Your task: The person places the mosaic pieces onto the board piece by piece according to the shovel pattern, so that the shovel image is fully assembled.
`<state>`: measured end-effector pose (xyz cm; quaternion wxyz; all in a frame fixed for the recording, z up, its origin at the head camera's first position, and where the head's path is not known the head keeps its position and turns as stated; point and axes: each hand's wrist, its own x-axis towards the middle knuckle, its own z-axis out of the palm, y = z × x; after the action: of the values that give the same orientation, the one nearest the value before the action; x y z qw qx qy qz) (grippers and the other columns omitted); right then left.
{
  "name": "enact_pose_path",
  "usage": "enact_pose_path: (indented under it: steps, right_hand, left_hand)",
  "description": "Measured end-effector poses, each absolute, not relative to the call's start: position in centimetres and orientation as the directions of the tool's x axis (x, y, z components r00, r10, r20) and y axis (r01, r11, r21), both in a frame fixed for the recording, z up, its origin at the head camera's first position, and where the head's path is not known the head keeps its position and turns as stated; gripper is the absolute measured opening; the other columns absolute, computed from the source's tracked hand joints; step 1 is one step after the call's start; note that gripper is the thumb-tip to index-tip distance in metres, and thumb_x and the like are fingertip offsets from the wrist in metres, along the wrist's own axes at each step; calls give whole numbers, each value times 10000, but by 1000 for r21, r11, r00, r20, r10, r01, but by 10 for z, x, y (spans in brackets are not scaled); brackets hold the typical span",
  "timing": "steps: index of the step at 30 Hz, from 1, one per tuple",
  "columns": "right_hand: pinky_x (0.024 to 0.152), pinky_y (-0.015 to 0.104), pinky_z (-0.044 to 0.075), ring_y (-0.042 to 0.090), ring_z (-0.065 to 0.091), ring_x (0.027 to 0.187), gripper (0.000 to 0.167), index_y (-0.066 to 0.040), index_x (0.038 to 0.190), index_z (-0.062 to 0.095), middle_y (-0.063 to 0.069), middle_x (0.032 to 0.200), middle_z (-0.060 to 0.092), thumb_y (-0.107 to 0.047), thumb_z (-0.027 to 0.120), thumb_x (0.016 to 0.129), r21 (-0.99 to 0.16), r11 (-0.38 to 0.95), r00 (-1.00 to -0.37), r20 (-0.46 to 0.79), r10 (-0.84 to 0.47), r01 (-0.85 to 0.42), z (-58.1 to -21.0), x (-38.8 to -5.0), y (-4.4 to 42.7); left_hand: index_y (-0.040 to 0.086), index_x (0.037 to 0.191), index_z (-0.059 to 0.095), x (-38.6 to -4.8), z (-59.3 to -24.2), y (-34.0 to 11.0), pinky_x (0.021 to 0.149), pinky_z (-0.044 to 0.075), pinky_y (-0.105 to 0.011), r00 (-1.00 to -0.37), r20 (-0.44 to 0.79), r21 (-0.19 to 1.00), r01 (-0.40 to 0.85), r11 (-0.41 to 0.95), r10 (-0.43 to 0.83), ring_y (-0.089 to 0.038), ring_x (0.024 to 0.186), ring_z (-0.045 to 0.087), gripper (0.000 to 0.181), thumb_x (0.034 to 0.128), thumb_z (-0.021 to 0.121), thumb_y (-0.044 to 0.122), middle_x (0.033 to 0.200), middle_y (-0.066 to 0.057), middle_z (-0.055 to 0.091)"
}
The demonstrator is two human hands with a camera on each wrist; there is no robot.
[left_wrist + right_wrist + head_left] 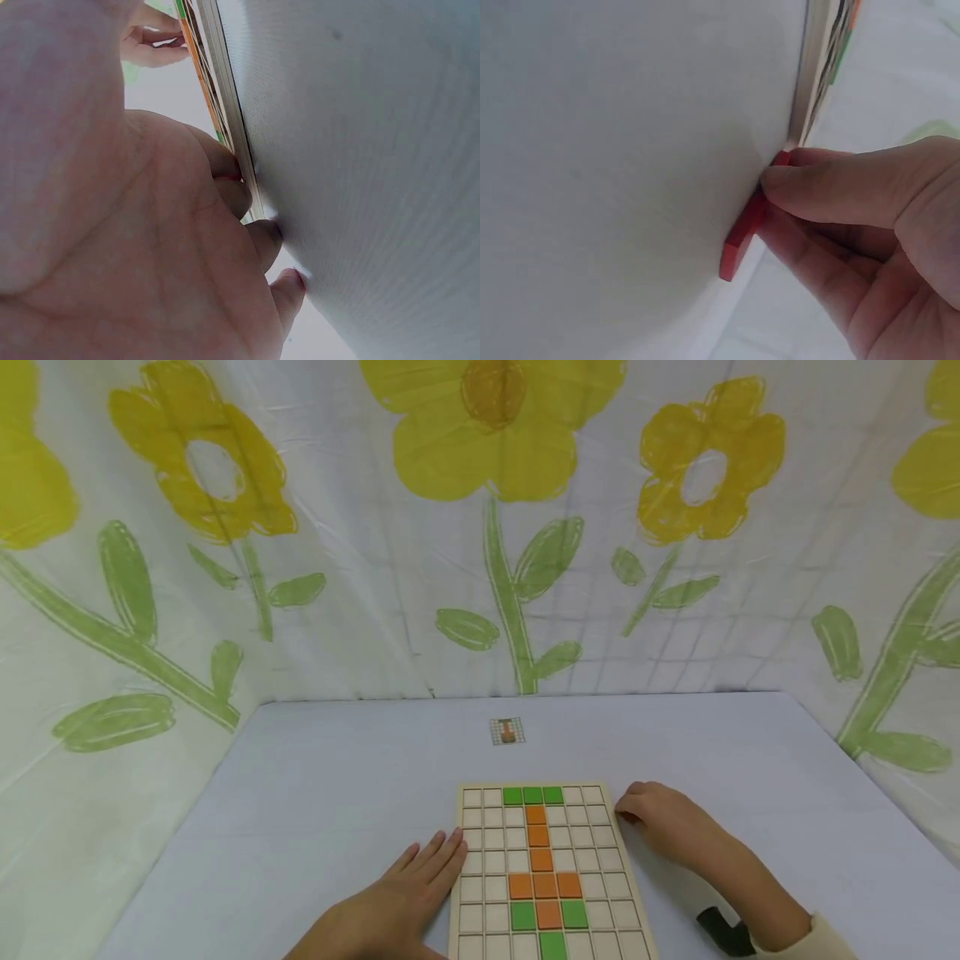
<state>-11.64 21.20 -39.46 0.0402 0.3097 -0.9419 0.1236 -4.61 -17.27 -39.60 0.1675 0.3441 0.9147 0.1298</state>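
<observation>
A wooden grid board (472, 885) lies on the white table, with orange tiles (543, 885) and green tiles (532, 795) set in its middle columns. Along its left edge my left hand (397, 897) lies flat, fingers straight, fingertips touching the rim. The left wrist view shows that hand (150, 232) against the side of the board (225, 82). Just past the board's upper right side is my right hand (671, 822). In the right wrist view its thumb and fingers (817, 187) pinch a thin flat red tile (739, 240) close to the table; the head view hides this tile.
Beyond the board a small picture card (507, 731) with a gridded pattern lies on the table (337, 768). A curtain (360, 610) painted with yellow flowers hangs behind the table and along its sides. My right wrist wears a black strap (723, 933).
</observation>
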Motion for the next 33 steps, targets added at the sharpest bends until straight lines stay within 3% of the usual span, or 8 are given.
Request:
enact_pose_path:
  steps: [4,10,15,25,33]
  right_hand:
    - [610,261,475,44,468,686,168,-108,864,718,-102,757,536,58,734,849,-217,791,-820,147,-553,-572,-395,-113,213]
    - [597,244,469,43,455,696,167,-117,895,712,-100,792,535,26,772,832,-240,791,-826,157,-541,-563,-392,-106,209]
    - [607,224,494,38,486,726,170,-124,947,734,-101,851,568,-19,795,829,-279,734,-784,180,-594,-620,-387,-95,197]
    - [641,165,479,30,475,747,195,-143,937,703,-121,839,546,-47,813,808,-277,590,-648,213,-732,-758,-383,-71,158]
    - [712,79,446,16,529,781,225,-174,924,697,-109,872,584,-71,834,777,-167,405,-438,342,-832,-899,-392,-54,131]
  left_hand:
    - [16,1598,156,-46,-395,-173,1166,203,-566,-706,-217,353,588,728,675,-327,1515,112,1285,725,631,832,1667,-134,95]
    - [29,1603,145,-46,-396,-172,1172,186,-564,-708,-230,372,570,733,668,-317,1519,95,1288,723,638,830,1671,-119,80]
    - [28,1602,152,-46,-396,-172,1173,189,-559,-711,-230,364,571,736,665,-319,1518,101,1286,722,642,828,1670,-120,89]
    - [28,1601,160,-46,-396,-171,1171,194,-559,-713,-230,358,571,739,662,-319,1518,107,1287,718,646,828,1670,-117,94]
    - [29,1602,154,-48,-396,-172,1171,196,-559,-709,-232,353,577,737,666,-317,1518,105,1283,723,639,828,1670,-118,93]
